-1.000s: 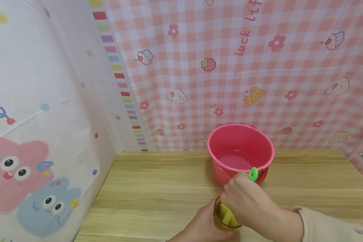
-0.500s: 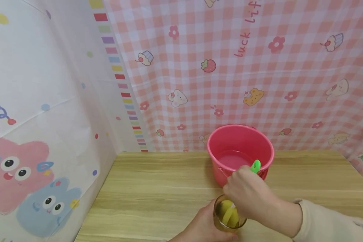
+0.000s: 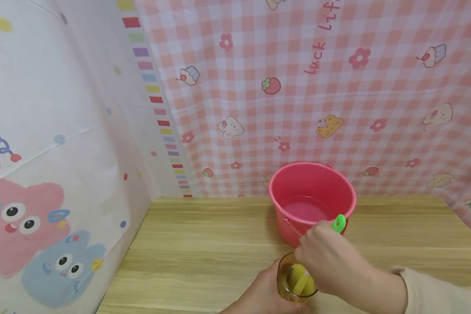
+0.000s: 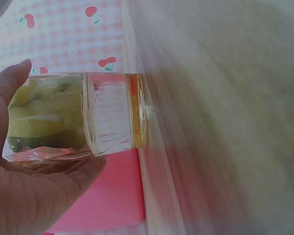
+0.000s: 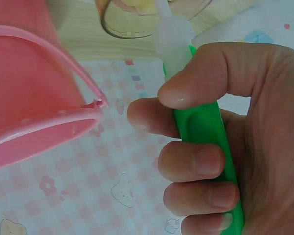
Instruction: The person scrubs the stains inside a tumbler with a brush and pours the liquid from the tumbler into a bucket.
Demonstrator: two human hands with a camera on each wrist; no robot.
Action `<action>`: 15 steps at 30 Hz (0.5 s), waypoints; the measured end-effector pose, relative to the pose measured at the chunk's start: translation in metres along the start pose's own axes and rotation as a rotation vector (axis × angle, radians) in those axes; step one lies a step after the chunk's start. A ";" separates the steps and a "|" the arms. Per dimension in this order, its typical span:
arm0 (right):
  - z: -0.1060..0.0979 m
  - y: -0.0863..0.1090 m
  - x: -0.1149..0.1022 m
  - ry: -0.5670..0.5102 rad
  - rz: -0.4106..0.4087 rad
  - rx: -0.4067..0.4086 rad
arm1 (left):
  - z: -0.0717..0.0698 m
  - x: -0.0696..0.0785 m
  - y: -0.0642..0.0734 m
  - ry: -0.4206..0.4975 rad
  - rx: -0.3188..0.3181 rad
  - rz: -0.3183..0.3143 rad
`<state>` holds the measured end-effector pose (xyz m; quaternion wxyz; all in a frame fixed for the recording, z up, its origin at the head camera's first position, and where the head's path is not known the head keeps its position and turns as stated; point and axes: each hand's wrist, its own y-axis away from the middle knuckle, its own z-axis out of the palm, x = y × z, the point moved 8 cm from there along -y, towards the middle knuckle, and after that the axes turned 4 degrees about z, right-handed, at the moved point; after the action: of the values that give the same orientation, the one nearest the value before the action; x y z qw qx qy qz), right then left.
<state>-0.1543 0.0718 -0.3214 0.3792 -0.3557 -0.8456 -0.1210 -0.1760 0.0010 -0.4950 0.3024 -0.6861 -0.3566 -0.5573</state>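
Note:
My left hand (image 3: 264,293) grips an amber-tinted glass (image 4: 111,115) above the wooden table. In the left wrist view, the thumb lies on one side of it and the fingers on the other. A cup brush (image 5: 203,129) with a green handle has its yellow sponge head (image 3: 298,279) inside the glass. My right hand (image 3: 333,259) holds that handle, fingers curled round it and thumb pressed along it near the white neck. The handle's looped end pokes out above the fist in the head view. The right hand hides part of the glass rim.
A pink bucket (image 3: 279,211) stands just beyond the hands, with a little clear liquid apparently at its bottom. The wooden table (image 3: 204,244) ends at a pink checked cloth (image 3: 243,104) behind. A white printed sheet (image 3: 82,174) hangs at the left.
My right hand has shifted a little to the right, rising and then dipping with the brush. The sponge head has moved slightly inside the glass. My left hand has stayed nearly still.

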 end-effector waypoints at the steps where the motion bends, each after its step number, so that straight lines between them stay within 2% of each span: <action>1: -0.002 0.000 -0.001 0.010 -0.004 -0.003 | 0.000 0.000 0.000 0.006 -0.003 0.005; 7: -0.007 -0.005 -0.005 0.018 -0.016 -0.039 | 0.001 -0.001 0.001 0.067 -0.017 -0.004; 12: -0.009 -0.012 -0.006 -0.004 -0.008 -0.030 | 0.002 -0.004 0.000 0.127 -0.029 -0.022; 15: -0.010 -0.016 -0.004 -0.006 0.007 -0.024 | 0.002 -0.003 0.000 0.123 -0.029 -0.013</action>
<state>-0.1578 0.0533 -0.3162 0.3725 -0.3636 -0.8440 -0.1289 -0.1753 0.0023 -0.4987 0.3102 -0.6524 -0.3336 -0.6056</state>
